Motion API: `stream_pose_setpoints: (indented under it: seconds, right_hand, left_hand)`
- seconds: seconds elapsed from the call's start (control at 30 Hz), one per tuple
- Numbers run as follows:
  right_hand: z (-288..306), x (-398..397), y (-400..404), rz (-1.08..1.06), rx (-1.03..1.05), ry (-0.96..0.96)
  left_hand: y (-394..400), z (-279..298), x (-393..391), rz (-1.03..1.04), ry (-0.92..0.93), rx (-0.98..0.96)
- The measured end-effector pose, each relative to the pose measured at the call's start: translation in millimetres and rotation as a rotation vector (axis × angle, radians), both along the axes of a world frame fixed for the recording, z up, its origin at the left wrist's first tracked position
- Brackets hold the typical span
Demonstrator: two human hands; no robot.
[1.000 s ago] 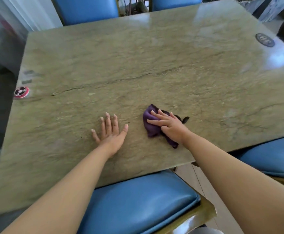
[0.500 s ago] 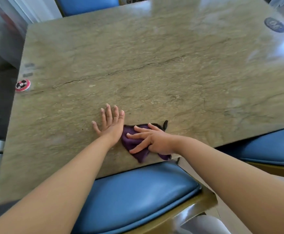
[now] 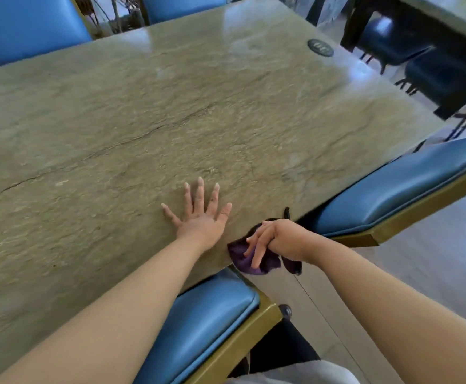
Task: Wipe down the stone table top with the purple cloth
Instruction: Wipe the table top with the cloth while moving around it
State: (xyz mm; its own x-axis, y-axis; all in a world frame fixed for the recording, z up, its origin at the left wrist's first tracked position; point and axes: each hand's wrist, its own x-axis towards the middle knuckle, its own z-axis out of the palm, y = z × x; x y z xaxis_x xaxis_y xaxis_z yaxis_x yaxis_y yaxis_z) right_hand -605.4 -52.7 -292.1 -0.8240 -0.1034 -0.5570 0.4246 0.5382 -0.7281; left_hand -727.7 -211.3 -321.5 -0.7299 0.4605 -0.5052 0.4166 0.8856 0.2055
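The purple cloth (image 3: 249,259) hangs over the near edge of the stone bench (image 3: 170,112), bunched under the right hand (image 3: 279,239) whose fingers (image 3: 256,252) curl around it, while the left hand (image 3: 202,217) lies flat, fingers spread wide, just beside it.

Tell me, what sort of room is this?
Probably a dining room, or perhaps a restaurant. A big stone table is ringed by blue padded chairs, and a second table with dark chairs stands behind. The right hand holds a purple cloth at the table's corner.
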Motion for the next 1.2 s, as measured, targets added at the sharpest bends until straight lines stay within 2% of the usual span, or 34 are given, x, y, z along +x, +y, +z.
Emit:
stream_pose_setpoints:
  seconds: [0.07, 0.1, 0.17, 0.2, 0.23, 0.3, 0.37, 0.43, 0.6, 0.67, 0.77, 0.83, 0.9, 0.97, 1.1, 1.2]
  right_hand:
    - [16, -3, 9, -0.098, -0.015, -0.047]
    - [24, -9, 13, -0.215, -0.05, -0.007]
    - [33, -24, 25, -0.543, -0.153, 0.174]
    - [30, -32, 34, -0.666, -0.135, 0.25]
    - [22, -39, 44, -0.714, -0.032, 0.302]
    - [-5, -47, 55, -0.647, 0.293, 0.291]
    - [-20, -47, 45, -0.534, 0.507, 0.202]
    - [-23, -40, 19, -0.422, 0.517, 0.224]
    - [-25, 5, -29, -0.084, 0.347, 0.388]
    - [-26, 7, -21, -0.111, 0.348, 0.375]
    - [-31, -12, 13, -0.388, 0.412, 0.327]
    - [-32, -25, 37, -0.573, 0.503, 0.231]
    - [-30, -30, 39, -0.669, 0.591, 0.132]
    - [-27, -28, 20, -0.653, 0.622, 0.133]
    - [-28, -8, -31, -0.441, 0.581, 0.241]
    - [-34, -14, -18, -0.497, 0.602, 0.189]
  left_hand:
    - [2, -1, -2, -0.003, -0.002, -0.024]
    - [1, 0, -3, -0.004, -0.021, -0.026]
    - [1, 3, -7, 0.004, -0.074, -0.016]
    - [1, 4, -8, 0.009, -0.095, -0.012]
    - [0, 5, -9, 0.01, -0.107, -0.009]
    - [0, 6, -10, 0.01, -0.114, -0.007]
    - [1, 6, -9, 0.015, -0.118, -0.009]
    - [2, 5, -8, 0.02, -0.094, -0.013]
    - [4, 1, 0, 0.038, -0.007, -0.002]
    - [3, 2, 1, 0.038, -0.004, -0.001]
    - [1, 2, 1, 0.024, -0.002, 0.003]
    - [0, 1, 1, 0.017, 0.006, 0.005]
    - [0, 0, 2, 0.017, 0.011, 0.006]
    - [2, -3, 3, 0.017, 0.035, -0.002]
    - [8, -6, 4, 0.02, 0.158, 0.033]
    - [22, -4, -14, -0.07, 0.293, 0.09]
